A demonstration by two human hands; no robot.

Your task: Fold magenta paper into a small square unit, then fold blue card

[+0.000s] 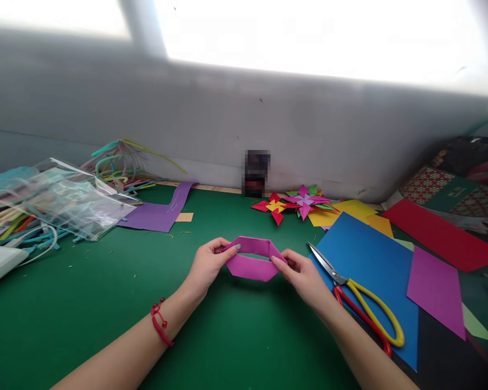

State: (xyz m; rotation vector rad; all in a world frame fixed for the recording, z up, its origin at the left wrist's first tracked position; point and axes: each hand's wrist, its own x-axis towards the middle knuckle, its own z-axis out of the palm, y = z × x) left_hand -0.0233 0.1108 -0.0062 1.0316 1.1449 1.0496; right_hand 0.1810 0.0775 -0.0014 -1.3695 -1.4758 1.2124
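A folded magenta paper ring (250, 269) with angular sides and an open middle is held just over the green table. My left hand (209, 262) pinches its left end between thumb and fingers. At the opposite end, my right hand (303, 273) grips the ring the same way. Close by my right forearm lie scissors (339, 279) with one yellow and one red handle, blades apart, on a blue paper sheet (374, 260). Folded paper flowers, a red and yellow one (275, 206) and a pink and green one (305, 200), rest beyond the ring.
Purple paper (150, 216) lies at the back left near a clear plastic bag (85, 200) and a heap of pipe cleaners (122, 162). Red paper (443, 233), magenta paper (437, 290) and yellow paper (355, 211) are at right. A wall (211, 108) rises behind the green table (106, 303).
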